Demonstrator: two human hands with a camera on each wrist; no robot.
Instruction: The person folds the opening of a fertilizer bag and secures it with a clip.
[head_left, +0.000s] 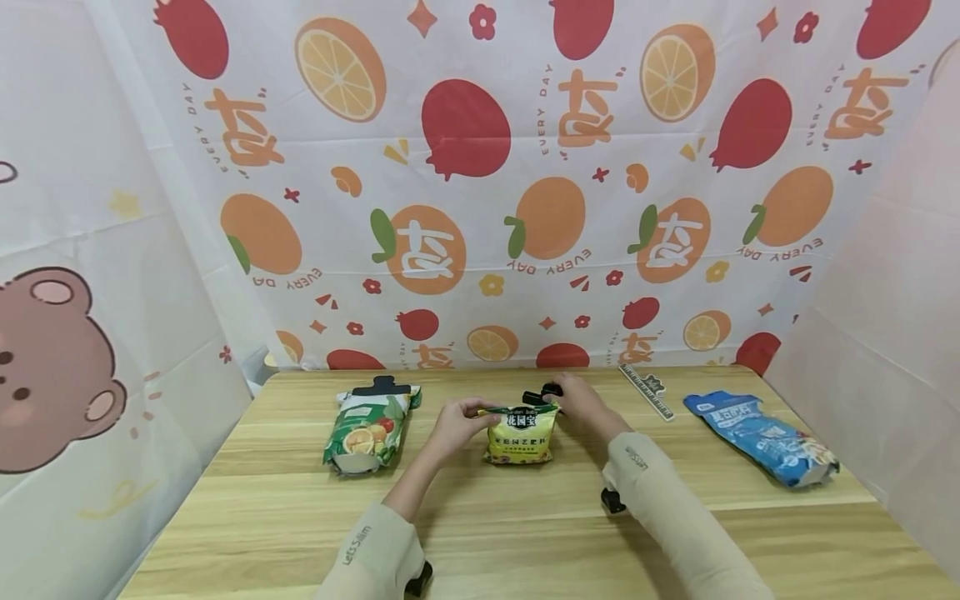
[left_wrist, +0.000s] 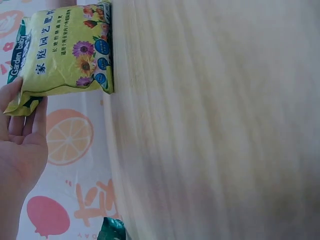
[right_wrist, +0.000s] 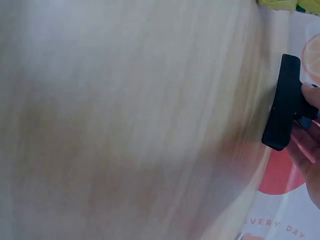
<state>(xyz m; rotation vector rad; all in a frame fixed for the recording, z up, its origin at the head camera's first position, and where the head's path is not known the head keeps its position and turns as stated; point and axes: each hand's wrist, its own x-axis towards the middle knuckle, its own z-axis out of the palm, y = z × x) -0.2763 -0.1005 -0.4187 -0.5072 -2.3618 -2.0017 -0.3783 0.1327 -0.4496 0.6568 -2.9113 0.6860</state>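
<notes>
While the yellow bag point(head_left: 519, 442) sat near the middle of the table point(head_left: 517, 533), the left hand point(head_left: 459, 421) pinched one top corner and the right hand point(head_left: 579, 402) gripped a black clip point(right_wrist: 283, 102) near the other. Clipping it well probably called for a flat, taut top edge and the clip squared along it. Leftward sat a green bag point(head_left: 367, 433); rightward, a blue bag point(head_left: 761, 437).

Person's in a pale beige long-sleeved top, btw: left sleeve point(head_left: 373, 560) and right sleeve point(head_left: 667, 492) both have dark "Let's Slim" lettering point(head_left: 637, 458) by the cuff. Chunky black block point(head_left: 612, 500) under each one, left hand point(head_left: 459, 423) and right hand point(head_left: 581, 402) bare.
</notes>
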